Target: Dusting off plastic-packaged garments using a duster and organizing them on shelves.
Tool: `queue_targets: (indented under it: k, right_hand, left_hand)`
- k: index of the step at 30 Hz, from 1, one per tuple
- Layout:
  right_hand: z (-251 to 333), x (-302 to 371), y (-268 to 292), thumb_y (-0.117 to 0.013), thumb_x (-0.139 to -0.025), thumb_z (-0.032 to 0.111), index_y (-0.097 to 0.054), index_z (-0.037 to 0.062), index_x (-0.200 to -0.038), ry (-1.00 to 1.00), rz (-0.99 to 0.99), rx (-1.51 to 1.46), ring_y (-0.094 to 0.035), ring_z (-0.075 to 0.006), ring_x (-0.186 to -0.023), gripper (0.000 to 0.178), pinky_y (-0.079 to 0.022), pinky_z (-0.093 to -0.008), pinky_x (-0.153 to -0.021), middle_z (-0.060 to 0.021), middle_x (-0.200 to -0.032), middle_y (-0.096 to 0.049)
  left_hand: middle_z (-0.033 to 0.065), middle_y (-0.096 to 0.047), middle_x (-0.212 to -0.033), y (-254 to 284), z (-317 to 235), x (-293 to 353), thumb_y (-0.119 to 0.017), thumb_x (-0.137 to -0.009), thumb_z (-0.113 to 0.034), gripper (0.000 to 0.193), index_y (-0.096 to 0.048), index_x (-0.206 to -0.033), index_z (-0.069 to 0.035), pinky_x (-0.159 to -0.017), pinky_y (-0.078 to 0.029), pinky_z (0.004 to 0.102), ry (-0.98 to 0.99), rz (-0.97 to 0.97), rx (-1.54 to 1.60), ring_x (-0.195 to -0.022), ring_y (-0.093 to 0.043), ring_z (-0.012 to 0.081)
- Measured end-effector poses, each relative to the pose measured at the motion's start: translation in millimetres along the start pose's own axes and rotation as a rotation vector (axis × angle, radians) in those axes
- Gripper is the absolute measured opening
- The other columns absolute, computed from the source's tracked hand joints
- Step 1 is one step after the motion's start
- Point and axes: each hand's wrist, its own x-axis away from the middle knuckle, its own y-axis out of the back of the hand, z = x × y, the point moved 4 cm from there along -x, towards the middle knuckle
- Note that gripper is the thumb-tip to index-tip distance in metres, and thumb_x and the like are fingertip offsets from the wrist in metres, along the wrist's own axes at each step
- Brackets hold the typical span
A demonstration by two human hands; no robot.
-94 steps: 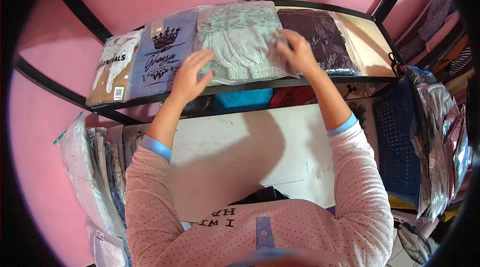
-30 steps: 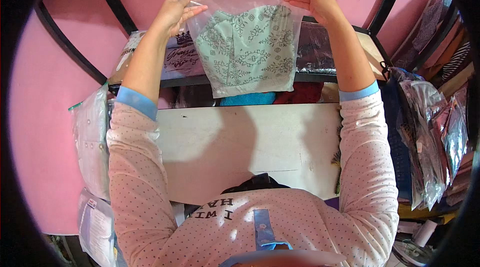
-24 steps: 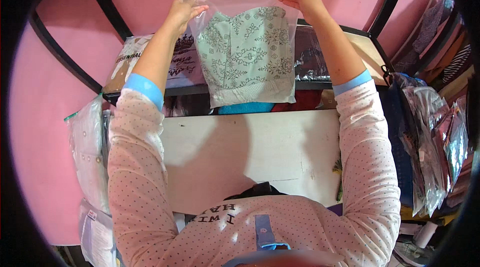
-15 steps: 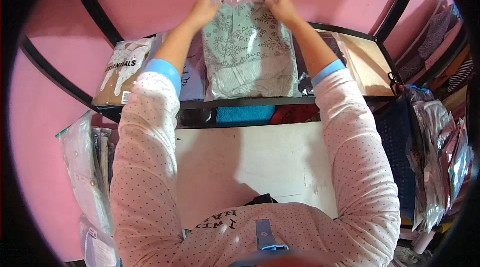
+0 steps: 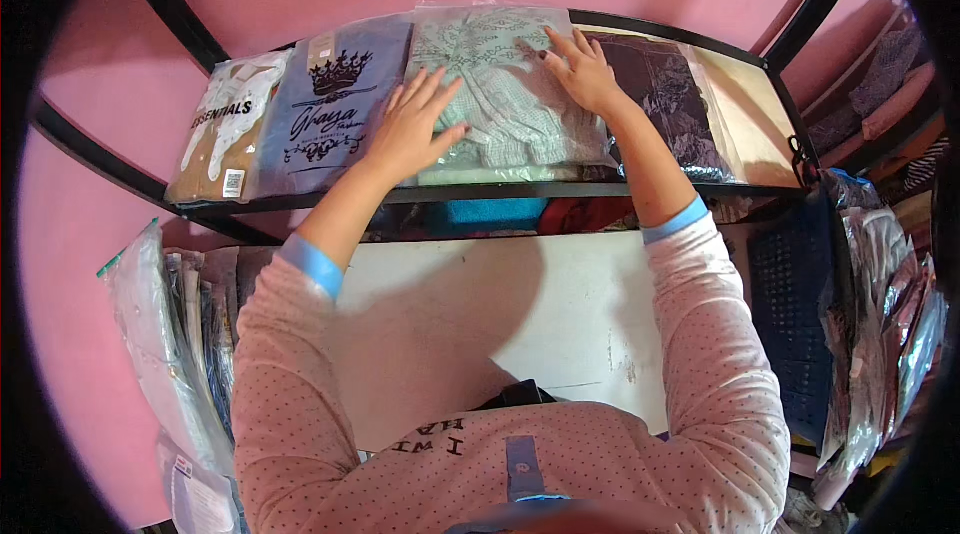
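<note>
A folded pale green garment with a dark pattern, in a clear plastic bag (image 5: pixel 500 114), lies on the black-framed shelf (image 5: pixel 480 190) ahead of me. My left hand (image 5: pixel 415 126) rests with spread fingers on the bag's left side, over the edge of the neighbouring package. On its upper right side lies my right hand (image 5: pixel 582 72), fingers also spread. To the left is a blue-grey package (image 5: pixel 330 109) with a black crown print. A dark patterned garment in clear plastic (image 5: pixel 665 114) sits to the right, partly behind my right forearm.
At the shelf's left end lies a brown and white bagged garment (image 5: pixel 228 129); at its right end, a cream package (image 5: pixel 750 119). Below are a turquoise folded cloth (image 5: pixel 490 213) and a white board (image 5: pixel 440 304). Bagged clothes stand at left (image 5: pixel 160 334) and right (image 5: pixel 870 304), beside a dark blue basket (image 5: pixel 790 304).
The bagged green garment was held by its top edge and now lies flat on the shelf. Both hands have let go of that edge and come down nearer, resting spread on it.
</note>
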Motion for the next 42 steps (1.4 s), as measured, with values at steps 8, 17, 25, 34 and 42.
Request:
queue_targets:
  k: [8,17,25,34,42]
  right_hand:
    - [3.5,31.8,-19.7,-0.043,-0.086,0.057,-0.038,0.0266,-0.137,0.052,-0.020,0.142,-0.027,-0.0444,-0.129,0.060,-0.023,-0.0571,-0.102,-0.0227,-0.141,-0.031]
    - [8.2,44.8,-29.6,-0.049,-0.088,0.046,-0.039,0.0190,-0.136,0.228,-0.104,0.034,-0.036,-0.0449,-0.123,0.056,-0.032,-0.0493,-0.100,-0.0294,-0.135,-0.035]
    - [31.6,50.3,-21.0,-0.042,-0.088,0.053,-0.035,0.0273,-0.138,0.104,0.105,0.151,-0.023,-0.0430,-0.131,0.057,-0.019,-0.0654,-0.099,-0.0176,-0.144,-0.026]
    - [7.1,192.7,43.3,-0.049,-0.086,0.003,-0.057,0.0013,-0.114,0.116,-0.614,-0.477,-0.051,-0.0254,-0.113,0.029,-0.035,-0.0341,-0.099,-0.0138,-0.117,-0.057]
    - [-96.6,460.0,-91.1,-0.047,-0.090,0.032,-0.038,0.0136,-0.136,-0.253,0.172,0.310,-0.023,-0.0444,-0.130,0.050,-0.022,-0.0581,-0.102,-0.0232,-0.143,-0.026]
  left_hand:
    - [0.0137,-0.040,-0.137,-2.7,-12.6,39.7,-0.054,-0.076,-0.004,0.062,-0.036,-0.135,-0.008,-0.101,-0.038,0.0377,-0.226,-0.075,-0.349,-0.126,-0.040,0.0276]
    - [0.0145,-0.042,-0.136,-10.5,-0.9,59.6,-0.049,-0.073,0.003,0.066,-0.035,-0.136,-0.009,-0.095,-0.044,0.0358,-0.197,0.021,-0.219,-0.123,-0.044,0.0275]
    - [0.0144,-0.022,-0.147,11.9,-17.1,62.5,-0.059,-0.074,-0.009,0.069,-0.033,-0.138,-0.010,-0.107,-0.021,0.0503,-0.037,0.046,-0.053,-0.135,-0.021,0.0322]
    - [0.0193,-0.020,-0.146,-57.3,-17.4,254.5,-0.061,-0.078,-0.016,0.065,-0.035,-0.138,-0.012,-0.106,-0.017,0.0557,0.355,-0.091,-0.002,-0.136,-0.015,0.0390]
    - [0.0204,-0.008,-0.149,-143.0,-104.7,469.3,-0.056,-0.084,-0.035,0.072,-0.020,-0.143,-0.016,-0.102,-0.014,0.0643,0.840,0.257,0.030,-0.137,-0.008,0.0402]
